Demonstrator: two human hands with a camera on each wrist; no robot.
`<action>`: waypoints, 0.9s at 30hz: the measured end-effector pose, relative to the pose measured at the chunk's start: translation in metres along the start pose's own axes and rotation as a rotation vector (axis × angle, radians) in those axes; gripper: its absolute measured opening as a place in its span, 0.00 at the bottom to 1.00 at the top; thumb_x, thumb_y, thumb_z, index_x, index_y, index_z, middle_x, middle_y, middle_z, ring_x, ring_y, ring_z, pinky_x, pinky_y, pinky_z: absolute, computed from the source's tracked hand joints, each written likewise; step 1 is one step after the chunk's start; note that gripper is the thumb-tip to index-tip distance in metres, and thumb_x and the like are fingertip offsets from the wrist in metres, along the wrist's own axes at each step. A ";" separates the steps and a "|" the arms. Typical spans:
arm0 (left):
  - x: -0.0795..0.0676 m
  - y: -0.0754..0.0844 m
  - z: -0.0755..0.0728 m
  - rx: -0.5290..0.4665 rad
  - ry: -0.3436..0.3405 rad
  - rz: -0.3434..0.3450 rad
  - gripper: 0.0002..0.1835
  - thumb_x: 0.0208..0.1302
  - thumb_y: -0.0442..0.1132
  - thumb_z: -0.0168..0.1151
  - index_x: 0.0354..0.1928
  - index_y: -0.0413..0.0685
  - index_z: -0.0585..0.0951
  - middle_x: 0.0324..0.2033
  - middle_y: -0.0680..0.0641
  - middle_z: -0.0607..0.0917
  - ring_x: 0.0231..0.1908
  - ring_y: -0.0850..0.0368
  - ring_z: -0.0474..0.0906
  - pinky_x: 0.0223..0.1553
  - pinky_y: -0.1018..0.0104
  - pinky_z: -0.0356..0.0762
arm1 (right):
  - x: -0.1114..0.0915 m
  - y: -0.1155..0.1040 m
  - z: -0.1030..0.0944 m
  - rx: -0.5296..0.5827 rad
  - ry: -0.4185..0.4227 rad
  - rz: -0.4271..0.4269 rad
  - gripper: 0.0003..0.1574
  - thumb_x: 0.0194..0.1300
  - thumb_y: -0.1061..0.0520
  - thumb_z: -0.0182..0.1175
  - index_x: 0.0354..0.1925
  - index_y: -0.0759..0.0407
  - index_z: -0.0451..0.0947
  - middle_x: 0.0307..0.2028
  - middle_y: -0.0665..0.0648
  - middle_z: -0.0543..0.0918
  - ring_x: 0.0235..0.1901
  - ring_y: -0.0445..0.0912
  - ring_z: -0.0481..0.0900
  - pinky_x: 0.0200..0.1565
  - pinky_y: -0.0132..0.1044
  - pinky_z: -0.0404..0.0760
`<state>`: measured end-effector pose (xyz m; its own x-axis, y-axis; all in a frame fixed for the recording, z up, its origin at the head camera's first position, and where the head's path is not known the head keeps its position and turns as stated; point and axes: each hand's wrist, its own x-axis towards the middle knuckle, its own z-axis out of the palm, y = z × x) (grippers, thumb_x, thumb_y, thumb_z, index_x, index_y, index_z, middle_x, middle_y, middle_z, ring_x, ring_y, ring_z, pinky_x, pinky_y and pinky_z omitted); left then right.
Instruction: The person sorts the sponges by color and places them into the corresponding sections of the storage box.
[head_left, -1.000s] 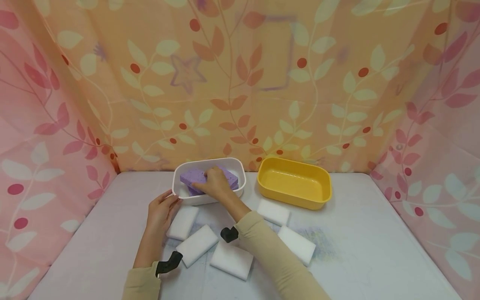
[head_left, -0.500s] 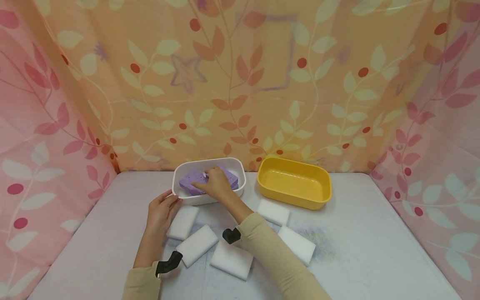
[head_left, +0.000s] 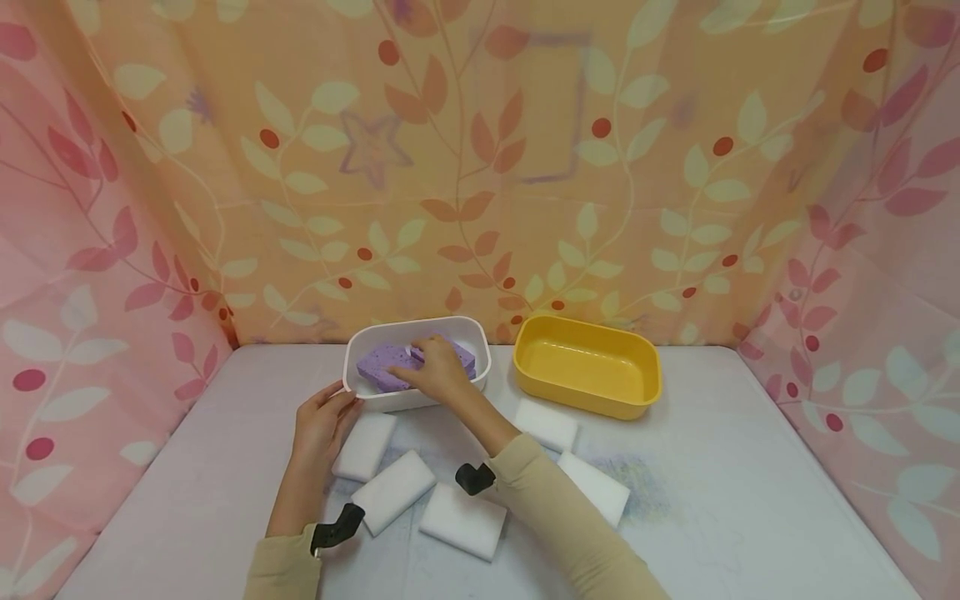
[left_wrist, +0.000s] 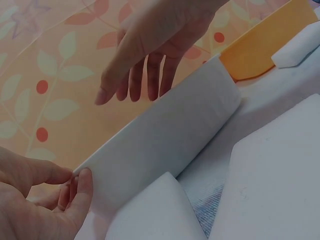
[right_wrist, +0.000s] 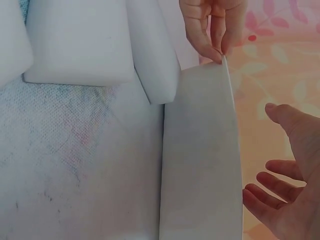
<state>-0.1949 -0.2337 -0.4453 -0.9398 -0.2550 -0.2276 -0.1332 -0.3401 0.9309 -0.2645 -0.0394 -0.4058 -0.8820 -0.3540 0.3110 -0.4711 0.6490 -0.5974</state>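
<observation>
My left hand (head_left: pixel 318 429) pinches the rim of a white plastic container (head_left: pixel 397 403) at its near left corner, between thumb and fingers in the left wrist view. Inside the container lie purple sponges, one on the left (head_left: pixel 378 367) and one on the right (head_left: pixel 467 360), partly hidden by my right hand (head_left: pixel 442 372). In both wrist views that hand hovers over the container with thumb and fingers spread apart, and nothing shows between them. The container wall hides the sponges in those views.
To the right stands a yellow container (head_left: pixel 592 403) with nothing seen in it. Several white foam blocks lie on the table in front, such as one at left (head_left: pixel 365 447), one in the centre (head_left: pixel 462 521) and one at right (head_left: pixel 597 487). A patterned curtain (head_left: pixel 480 208) hangs behind.
The left purple sponge has come down flatter onto the container's left side. My right hand has let go of it and drawn slightly right. The left hand stays on the rim.
</observation>
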 end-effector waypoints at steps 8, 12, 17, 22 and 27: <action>0.000 0.000 0.001 0.000 -0.007 -0.004 0.33 0.78 0.25 0.52 0.80 0.28 0.56 0.68 0.33 0.67 0.44 0.67 0.84 0.55 0.75 0.83 | -0.006 0.003 -0.009 0.027 -0.009 -0.013 0.38 0.64 0.46 0.76 0.60 0.72 0.82 0.55 0.67 0.86 0.58 0.58 0.82 0.64 0.49 0.80; 0.000 0.000 0.001 0.008 -0.007 -0.010 0.33 0.78 0.25 0.52 0.80 0.28 0.56 0.70 0.32 0.65 0.44 0.68 0.84 0.56 0.75 0.82 | -0.011 0.004 -0.015 0.064 -0.019 -0.001 0.37 0.65 0.47 0.76 0.61 0.71 0.81 0.57 0.67 0.85 0.60 0.57 0.81 0.65 0.50 0.80; 0.000 0.001 0.001 0.010 -0.002 -0.012 0.33 0.78 0.25 0.53 0.80 0.29 0.56 0.70 0.33 0.66 0.44 0.68 0.84 0.57 0.74 0.82 | -0.018 0.004 -0.022 0.098 -0.016 -0.015 0.35 0.65 0.49 0.75 0.61 0.71 0.81 0.57 0.67 0.85 0.58 0.59 0.82 0.62 0.50 0.83; -0.001 0.001 0.001 0.023 0.000 -0.008 0.32 0.78 0.25 0.52 0.80 0.29 0.57 0.67 0.34 0.68 0.44 0.67 0.84 0.57 0.74 0.82 | -0.025 0.006 -0.029 0.133 -0.016 -0.026 0.34 0.67 0.50 0.74 0.63 0.70 0.81 0.58 0.68 0.84 0.55 0.62 0.84 0.57 0.50 0.85; -0.002 0.002 0.002 0.023 -0.002 -0.008 0.32 0.79 0.25 0.52 0.80 0.29 0.57 0.71 0.32 0.65 0.44 0.68 0.84 0.58 0.74 0.82 | -0.032 0.009 -0.035 0.135 0.008 -0.059 0.33 0.67 0.50 0.74 0.62 0.69 0.81 0.57 0.67 0.85 0.53 0.62 0.84 0.56 0.49 0.86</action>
<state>-0.1939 -0.2319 -0.4427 -0.9391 -0.2509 -0.2346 -0.1480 -0.3207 0.9355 -0.2407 0.0010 -0.3950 -0.8533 -0.3828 0.3541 -0.5169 0.5309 -0.6716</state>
